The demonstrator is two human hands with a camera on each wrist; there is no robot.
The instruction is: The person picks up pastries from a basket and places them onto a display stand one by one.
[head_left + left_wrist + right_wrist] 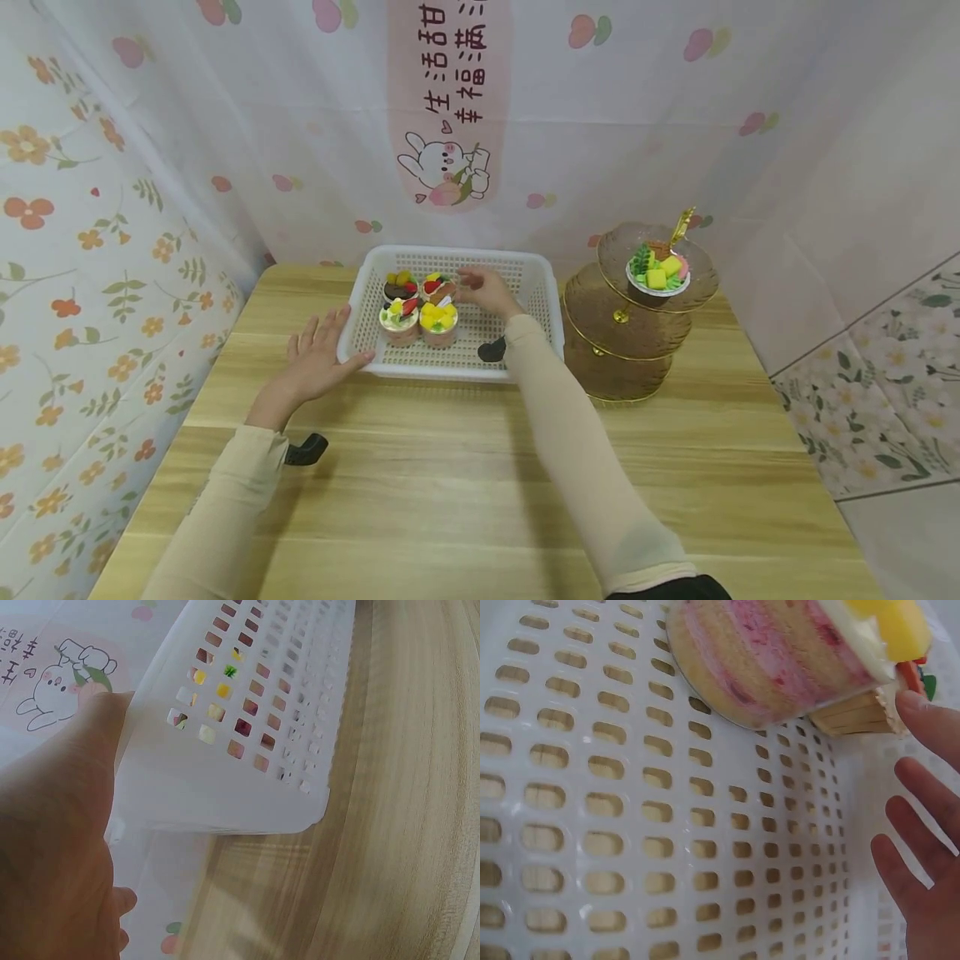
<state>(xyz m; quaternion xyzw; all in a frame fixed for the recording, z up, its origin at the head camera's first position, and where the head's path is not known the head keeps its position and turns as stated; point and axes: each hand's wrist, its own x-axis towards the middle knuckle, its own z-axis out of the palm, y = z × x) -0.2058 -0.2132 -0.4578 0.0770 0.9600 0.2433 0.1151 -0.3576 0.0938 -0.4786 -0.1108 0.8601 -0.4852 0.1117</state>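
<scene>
A white plastic basket (450, 371) holds several toy dessert cups grouped at its left side. In front are a cup with white cream and a strawberry (400, 323) and one topped with yellow cubes (438, 322). Behind stand a dark-topped cup (400, 287) and a tan-and-red-topped cup (437, 289). My left hand (318, 354) rests on the basket's front left corner, fingers spread along the left side and thumb at the front rim. Inside the basket, my right hand (487, 290) reaches to the back right cup, fingers extended and apart, a fingertip (913, 705) close to its edge.
Right of the basket stands a three-tier stand (626, 333) with gold rims. On its top tier sits another dessert cup (656, 277) with yellow cubes and green leaves. The wooden table (420, 483) extends in front, and a printed curtain (300, 133) hangs behind.
</scene>
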